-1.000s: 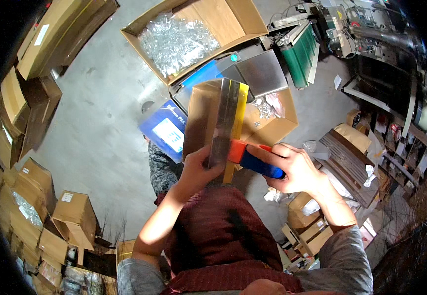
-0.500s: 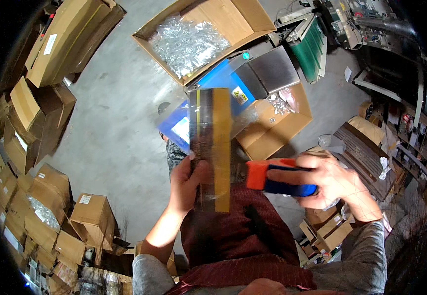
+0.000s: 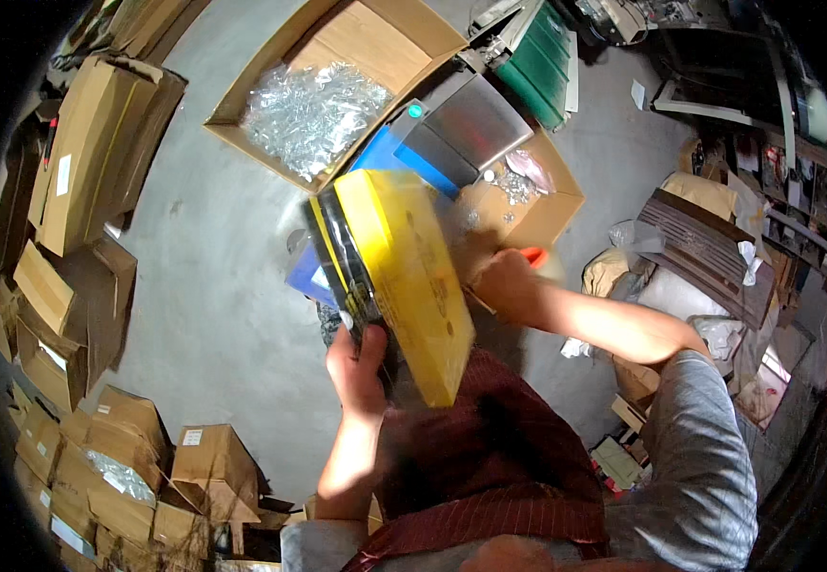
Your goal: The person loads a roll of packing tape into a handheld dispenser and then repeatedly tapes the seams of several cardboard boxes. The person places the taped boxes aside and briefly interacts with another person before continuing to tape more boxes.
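Note:
My left hand (image 3: pixel 358 377) grips the lower black edge of a flat yellow and black box (image 3: pixel 413 276). The box stands tilted in front of me, its yellow face turned to the right and shiny clear film along its black side. Just right of the box, my right hand (image 3: pixel 509 286) is closed around an orange and blue hand tool (image 3: pixel 533 255). Only a bit of its orange part shows past the hand. Blur and the hand itself hide the rest, and whether the tool touches the box I cannot tell.
Beyond the box stands a blue machine with a grey metal top (image 3: pixel 480 114). A big carton of clear plastic pieces (image 3: pixel 313 114) is at the far left of it, a smaller open carton (image 3: pixel 551 214) at its right. Cardboard boxes (image 3: pixel 213 467) crowd the left side.
The box has turned from edge-on to show its yellow face. My right hand has moved left and away from me with the tool, close to the box. The whole view has shifted.

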